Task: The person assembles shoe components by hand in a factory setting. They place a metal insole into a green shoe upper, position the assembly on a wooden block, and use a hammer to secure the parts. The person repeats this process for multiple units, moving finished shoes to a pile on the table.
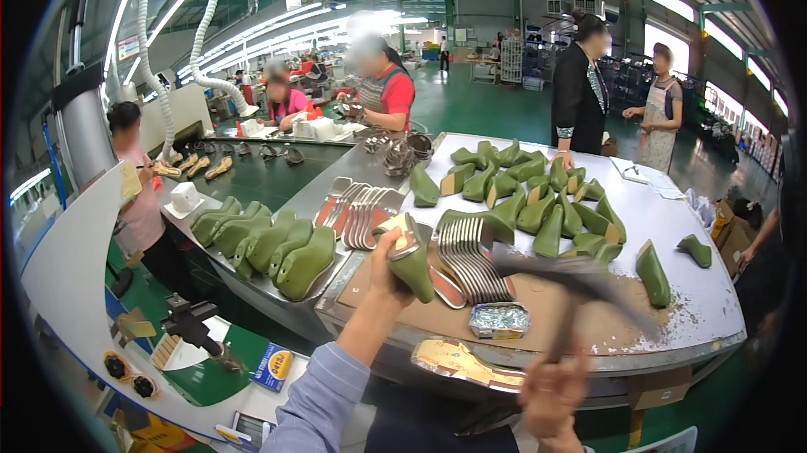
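Observation:
My left hand [385, 272] grips a green shoe last [412, 270], held tilted above the table's near edge with a pale insole on its upturned face. My right hand [553, 398] is closed around the handle of a hammer [563, 327]. Motion smears the hammer, whose dark head is to the right of the last. Just beyond the last stands a row of curved, metallic-edged insoles [475, 261], with a second row [360, 211] farther left. An open foil-lined pack [499, 321] sits between my hands. Nearer me, a pale sole-shaped piece [466, 364] lies at the edge.
Many green lasts [548, 230] cover the white table [698, 285]; several more [304, 264] line the metal bench at left. A white machine [67, 285] curves along my left. A small blue and yellow box [272, 366] rests on it. Other people stand beyond the tables.

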The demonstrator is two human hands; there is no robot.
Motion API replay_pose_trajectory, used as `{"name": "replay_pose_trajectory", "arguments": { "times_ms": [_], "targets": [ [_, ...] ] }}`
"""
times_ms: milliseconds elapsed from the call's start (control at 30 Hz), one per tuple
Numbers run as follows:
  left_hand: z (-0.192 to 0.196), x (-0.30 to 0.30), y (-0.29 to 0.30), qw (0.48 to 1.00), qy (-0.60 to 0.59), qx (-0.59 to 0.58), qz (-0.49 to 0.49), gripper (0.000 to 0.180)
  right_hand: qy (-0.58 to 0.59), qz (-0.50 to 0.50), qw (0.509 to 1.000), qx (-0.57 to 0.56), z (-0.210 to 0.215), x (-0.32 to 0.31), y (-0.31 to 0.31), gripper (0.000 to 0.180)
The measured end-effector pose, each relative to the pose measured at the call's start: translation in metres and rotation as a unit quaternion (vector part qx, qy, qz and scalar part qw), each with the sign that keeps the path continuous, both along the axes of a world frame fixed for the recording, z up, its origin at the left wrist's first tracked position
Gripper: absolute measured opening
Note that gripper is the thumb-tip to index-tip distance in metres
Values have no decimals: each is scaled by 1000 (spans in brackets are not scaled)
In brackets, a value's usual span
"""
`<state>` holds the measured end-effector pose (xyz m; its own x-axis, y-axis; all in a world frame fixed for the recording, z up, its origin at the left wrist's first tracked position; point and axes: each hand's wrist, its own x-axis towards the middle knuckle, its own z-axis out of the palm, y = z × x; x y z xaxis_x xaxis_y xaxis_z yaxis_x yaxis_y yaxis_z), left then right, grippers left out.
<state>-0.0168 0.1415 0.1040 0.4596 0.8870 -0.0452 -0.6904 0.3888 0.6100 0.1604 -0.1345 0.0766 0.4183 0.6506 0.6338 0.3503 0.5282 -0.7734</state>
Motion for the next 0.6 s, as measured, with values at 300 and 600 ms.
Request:
{"name": "replay_pose_trajectory", "arguments": {
  "times_ms": [300,600],
  "targets": [
    [9,56,-30,997,-42,29,57,33,-236,-229,944,29,-31,-22,14,61],
    [20,39,-47,943,115,227,213,63,-53,-69,990,110,60,4,-26,61]
  ]
}}
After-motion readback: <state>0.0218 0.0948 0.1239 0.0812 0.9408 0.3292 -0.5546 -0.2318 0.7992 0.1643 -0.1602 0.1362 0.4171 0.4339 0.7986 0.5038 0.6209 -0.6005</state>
